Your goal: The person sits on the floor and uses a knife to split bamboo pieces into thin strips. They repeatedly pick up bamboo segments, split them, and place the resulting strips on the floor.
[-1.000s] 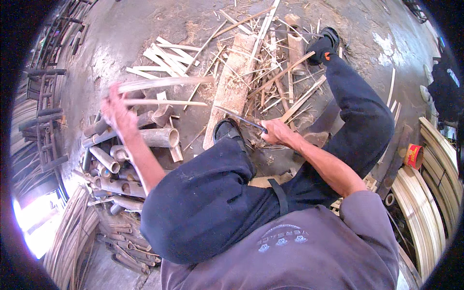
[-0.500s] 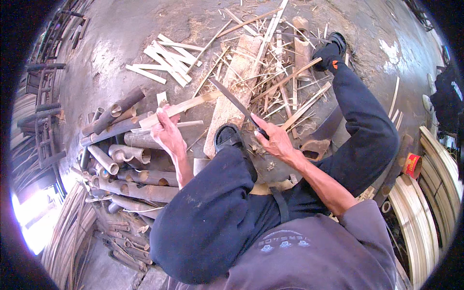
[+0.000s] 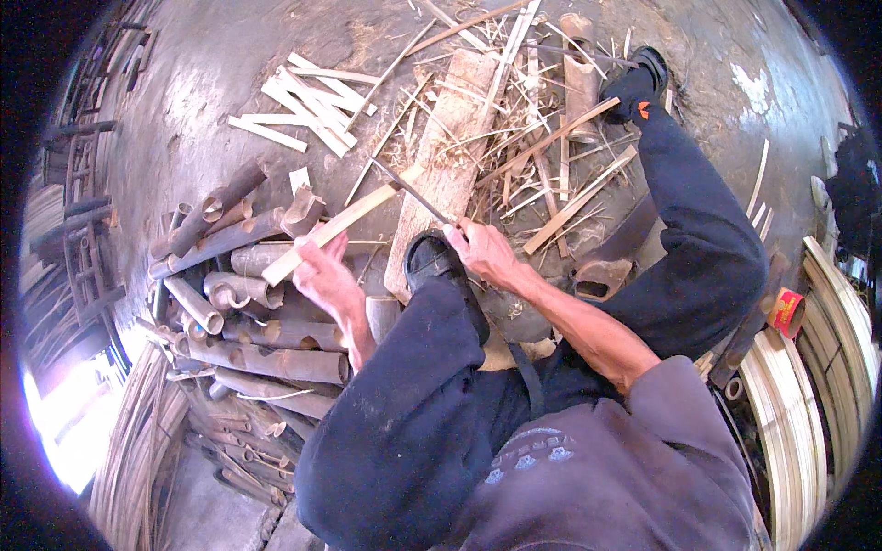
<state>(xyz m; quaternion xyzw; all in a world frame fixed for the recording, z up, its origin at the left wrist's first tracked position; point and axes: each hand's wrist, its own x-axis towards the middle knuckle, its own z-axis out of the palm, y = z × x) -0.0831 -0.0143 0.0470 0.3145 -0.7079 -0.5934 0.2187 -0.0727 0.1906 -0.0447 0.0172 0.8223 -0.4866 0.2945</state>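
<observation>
My left hand [image 3: 326,274] is closed around the near part of a pale bamboo strip [image 3: 344,220], which slants up to the right. My right hand [image 3: 483,250] grips a long knife [image 3: 413,193] by its handle, which the fingers mostly hide. The blade points up and left and lies across the strip's far end. Beneath them a worn wooden plank [image 3: 450,138] rests on the floor, its near end beside my left sandal [image 3: 432,257].
Cut pale strips [image 3: 312,106] lie in a pile at the far left. Shavings and thin slivers [image 3: 524,138] litter the floor right of the plank. Dark bamboo tubes [image 3: 276,335] are stacked left of my leg. Long pale slat bundles [image 3: 785,432] stand at the right.
The knife has moved left and its blade now meets the strip's far end. My right hand has shifted left with it. The strip is tilted more steeply.
</observation>
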